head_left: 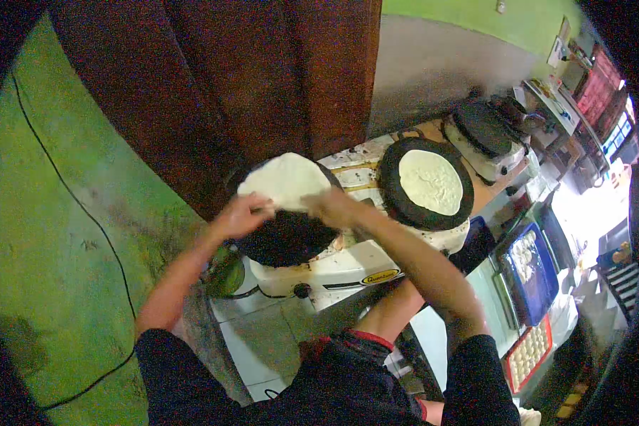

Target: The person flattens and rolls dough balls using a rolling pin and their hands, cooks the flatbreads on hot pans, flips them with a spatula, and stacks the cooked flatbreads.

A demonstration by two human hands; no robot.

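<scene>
A thin round sheet of pale dough (285,179) lies over the back part of the left black griddle (280,241), whose front part is bare. My left hand (246,214) pinches the dough's front left edge. At its front right edge is my right hand (334,208), with fingers curled onto the dough and slightly blurred. A second flat dough round (431,182), with a bumpy surface, rests on the right black griddle (396,202); neither hand touches it.
Both griddles stand on a white gas stove (355,266). Another stove with a dark griddle (484,128) is at the back right. To the right are a blue tray (539,287) and a red tray (512,380) of dough balls. A dark wooden panel (263,78) rises behind.
</scene>
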